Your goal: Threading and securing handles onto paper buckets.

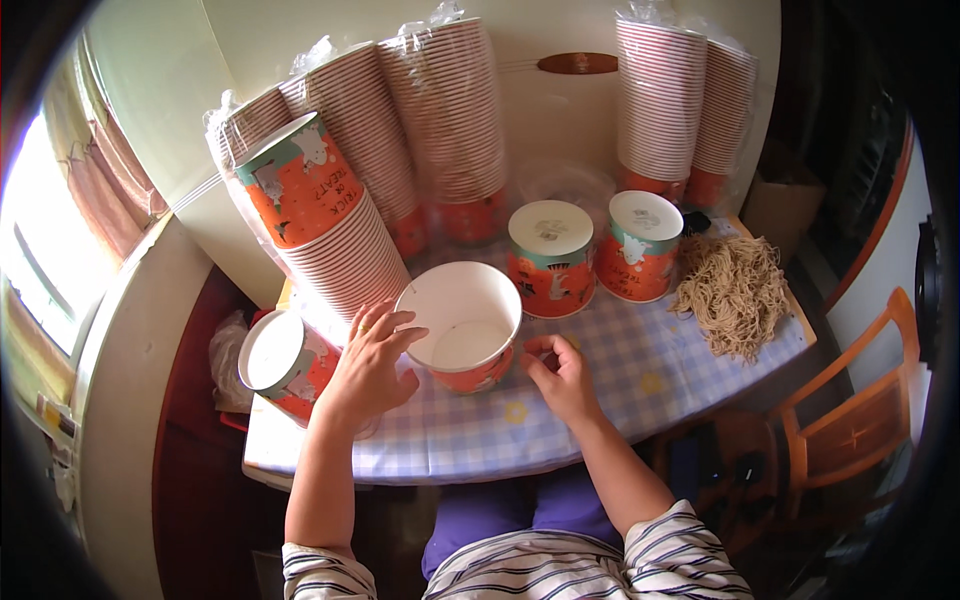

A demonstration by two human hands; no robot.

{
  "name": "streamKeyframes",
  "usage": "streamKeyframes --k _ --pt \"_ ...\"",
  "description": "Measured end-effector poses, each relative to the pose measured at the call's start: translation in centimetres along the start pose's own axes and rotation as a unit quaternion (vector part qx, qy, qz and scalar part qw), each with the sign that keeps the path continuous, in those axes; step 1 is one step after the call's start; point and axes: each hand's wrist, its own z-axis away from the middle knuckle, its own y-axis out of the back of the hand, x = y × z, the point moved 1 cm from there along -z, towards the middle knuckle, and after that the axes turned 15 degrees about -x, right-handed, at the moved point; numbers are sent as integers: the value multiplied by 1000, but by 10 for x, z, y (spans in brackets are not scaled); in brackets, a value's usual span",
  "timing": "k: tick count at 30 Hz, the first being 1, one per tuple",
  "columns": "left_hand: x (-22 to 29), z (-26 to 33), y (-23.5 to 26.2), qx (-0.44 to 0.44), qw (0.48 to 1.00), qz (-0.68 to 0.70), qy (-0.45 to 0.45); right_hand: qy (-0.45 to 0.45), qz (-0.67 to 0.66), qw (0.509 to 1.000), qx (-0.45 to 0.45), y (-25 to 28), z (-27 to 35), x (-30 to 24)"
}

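Note:
An orange paper bucket (468, 380) with a white inside stands upright in front of me, its mouth facing up. My left hand (368, 362) is at its left side, fingers spread, the fingertips close to the rim. Whether they touch the bucket I cannot tell. On the other side my right hand (560, 375) is closed in a pinch near the bucket's wall. What lies between its fingertips, if anything, is too small to name. Beyond it is a tangled heap of beige cords (735, 293).
Two upturned buckets, one wide (550, 275) and one narrower (637, 250), stand behind on the checked tablecloth (440, 440). A leaning bucket stack (335, 235) and an upturned bucket (285, 362) are at left. Bagged stacks (445, 115) line the wall. A wooden chair (850, 400) stands right.

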Motion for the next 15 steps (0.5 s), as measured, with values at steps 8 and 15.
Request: streamKeyframes --k 8,15 --pt "12 -5 -30 95 989 20 -111 4 19 1000 13 -2 17 -7" --pt "50 -10 -30 101 980 172 -10 69 51 996 14 -6 22 -30"
